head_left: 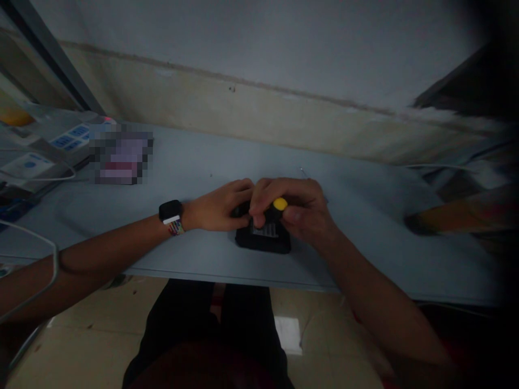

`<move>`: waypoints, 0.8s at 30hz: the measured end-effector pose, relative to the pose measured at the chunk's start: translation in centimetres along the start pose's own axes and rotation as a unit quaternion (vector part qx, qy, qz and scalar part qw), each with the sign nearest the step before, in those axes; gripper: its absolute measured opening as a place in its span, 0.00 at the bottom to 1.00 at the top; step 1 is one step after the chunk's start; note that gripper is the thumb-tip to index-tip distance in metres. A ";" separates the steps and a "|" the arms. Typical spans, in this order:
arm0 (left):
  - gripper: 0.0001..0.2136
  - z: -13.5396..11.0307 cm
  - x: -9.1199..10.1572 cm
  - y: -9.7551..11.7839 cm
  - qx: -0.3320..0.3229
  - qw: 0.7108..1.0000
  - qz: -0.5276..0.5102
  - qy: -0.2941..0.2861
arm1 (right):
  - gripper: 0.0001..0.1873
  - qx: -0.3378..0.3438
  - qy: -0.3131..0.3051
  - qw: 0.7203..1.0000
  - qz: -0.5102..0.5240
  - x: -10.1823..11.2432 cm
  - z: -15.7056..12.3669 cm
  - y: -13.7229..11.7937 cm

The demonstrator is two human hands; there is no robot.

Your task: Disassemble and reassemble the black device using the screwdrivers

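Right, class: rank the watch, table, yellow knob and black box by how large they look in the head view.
1. Table
2. Black box, partly covered
3. Watch
4. Yellow knob

Right hand (307,197) curled beside left hand (223,208)

Device (263,245) on table (182,162), machine (77,138) far left, wall (259,113) behind table, floor (101,319) below.

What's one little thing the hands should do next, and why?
Probably a small turn of the yellow-ended tool by the right grip: it holds the tool over the black box, while the left grip is at the box's left side, seemingly steadying it. The tool's tip is hidden, so I'm unsure.
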State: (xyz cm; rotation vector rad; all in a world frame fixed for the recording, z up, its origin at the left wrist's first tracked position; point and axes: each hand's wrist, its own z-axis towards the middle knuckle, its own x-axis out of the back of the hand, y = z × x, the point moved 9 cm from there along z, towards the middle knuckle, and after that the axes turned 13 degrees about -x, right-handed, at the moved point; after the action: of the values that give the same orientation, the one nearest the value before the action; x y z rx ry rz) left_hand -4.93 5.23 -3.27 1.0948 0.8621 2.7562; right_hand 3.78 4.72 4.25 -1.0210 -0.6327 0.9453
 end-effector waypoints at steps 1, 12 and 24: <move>0.14 0.0 -0.1 -0.1 -0.001 1.000 -0.002 -0.001 | 0.14 -0.002 -0.001 1.000 0.007 -0.1 0.0 0.1; 0.17 0.0 -0.2 -0.3 0.006 1.000 -0.020 -0.006 | 0.13 -0.066 0.013 0.996 0.049 0.1 -0.2 1.4; 0.15 -0.1 -0.6 -0.3 -0.004 1.000 0.008 -0.028 | 0.14 -0.058 0.028 0.998 0.015 0.1 -0.3 0.1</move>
State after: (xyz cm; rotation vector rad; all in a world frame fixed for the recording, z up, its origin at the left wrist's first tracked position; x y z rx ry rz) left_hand -4.56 5.29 -3.88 1.1764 0.8378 2.7255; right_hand 4.07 4.67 4.03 -1.1594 -0.6327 0.9112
